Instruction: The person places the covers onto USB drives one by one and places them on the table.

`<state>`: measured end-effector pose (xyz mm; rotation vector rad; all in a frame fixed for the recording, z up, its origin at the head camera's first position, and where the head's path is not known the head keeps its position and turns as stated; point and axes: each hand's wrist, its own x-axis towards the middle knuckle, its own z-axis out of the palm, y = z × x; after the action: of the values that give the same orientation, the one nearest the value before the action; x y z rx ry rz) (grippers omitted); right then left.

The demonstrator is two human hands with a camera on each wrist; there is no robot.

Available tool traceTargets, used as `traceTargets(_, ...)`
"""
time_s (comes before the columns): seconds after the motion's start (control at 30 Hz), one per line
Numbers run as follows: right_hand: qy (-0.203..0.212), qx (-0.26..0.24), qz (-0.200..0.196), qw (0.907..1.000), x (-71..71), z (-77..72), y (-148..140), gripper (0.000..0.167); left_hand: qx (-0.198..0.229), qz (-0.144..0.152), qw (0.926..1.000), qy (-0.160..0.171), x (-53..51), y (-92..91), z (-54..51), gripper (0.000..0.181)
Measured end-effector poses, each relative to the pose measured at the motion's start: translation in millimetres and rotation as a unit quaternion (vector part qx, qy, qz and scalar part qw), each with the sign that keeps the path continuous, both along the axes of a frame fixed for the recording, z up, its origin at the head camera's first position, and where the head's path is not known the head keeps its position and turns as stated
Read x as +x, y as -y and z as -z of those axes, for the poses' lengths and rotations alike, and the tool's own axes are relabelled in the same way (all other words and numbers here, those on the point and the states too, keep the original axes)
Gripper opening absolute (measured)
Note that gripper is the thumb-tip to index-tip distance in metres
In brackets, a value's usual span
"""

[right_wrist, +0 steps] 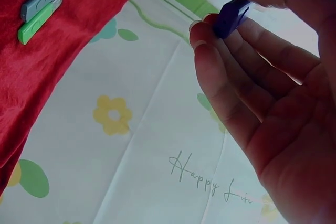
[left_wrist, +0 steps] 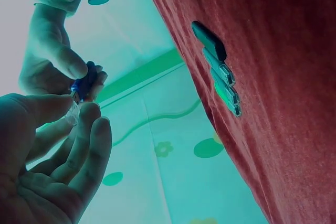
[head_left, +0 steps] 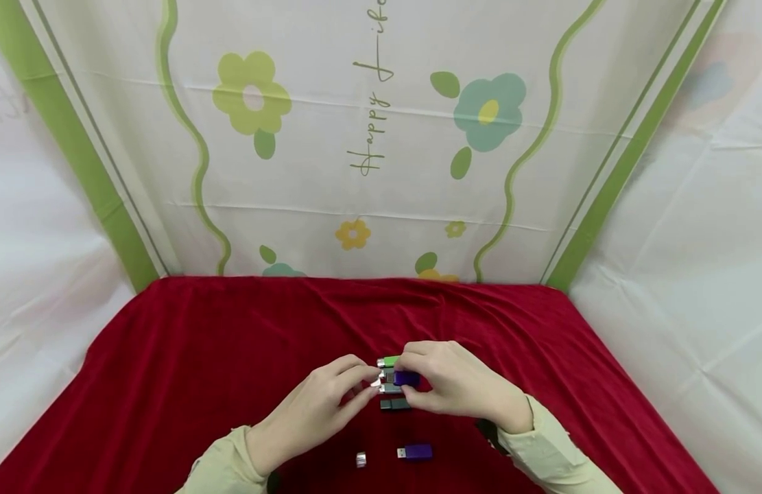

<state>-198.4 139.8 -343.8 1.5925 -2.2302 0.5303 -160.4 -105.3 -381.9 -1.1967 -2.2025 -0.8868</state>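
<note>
My right hand (head_left: pixel 457 381) pinches a purple-blue USB stick (head_left: pixel 407 378) between thumb and fingers, its metal plug pointing left. Facing it, my left hand (head_left: pixel 319 401) holds a small clear cap (left_wrist: pixel 72 114) in its fingertips. In the left wrist view the cap is right at the plug; whether it covers the plug's tip I cannot tell. Below the hands lies a row of USB sticks: a green one (right_wrist: pixel 37 24), grey-blue ones (right_wrist: pixel 42 1) and a black one (left_wrist: pixel 209 40). The head view shows the row partly hidden by the hands.
Nearer to me on the red cloth (head_left: pixel 232 343) lie a second purple USB stick (head_left: pixel 418 451) with its plug bare and a loose clear cap (head_left: pixel 361 460) to its left. A white curtain with printed flowers (head_left: pixel 368 206) hangs behind the table.
</note>
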Motion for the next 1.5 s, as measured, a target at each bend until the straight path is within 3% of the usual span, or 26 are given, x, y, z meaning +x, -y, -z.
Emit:
traceTargets(0.2,0.0,0.003,-0.003,1.0,1.1,1.6,2.0,0.019,0.009,0.012,0.9998,-0.015,-1.7,0.4,1.7,0.024)
traceTargets(0.6,-0.015,0.003,-0.015,0.9998,3.0,2.8,4.5,0.02,0.002,0.005,0.9996,-0.027,-0.5,0.7,2.0,0.024)
traceTargets(1.03,-0.012,0.008,-0.005,0.9999,4.7,5.7,4.5,0.023,-0.006,0.0,0.9998,-0.018,2.3,-0.7,-0.5,0.021)
traceTargets(1.5,0.001,0.017,-0.006,0.9998,6.2,3.1,4.5,0.021,-0.016,0.018,0.9975,-0.066,2.2,-0.6,0.0,0.02)
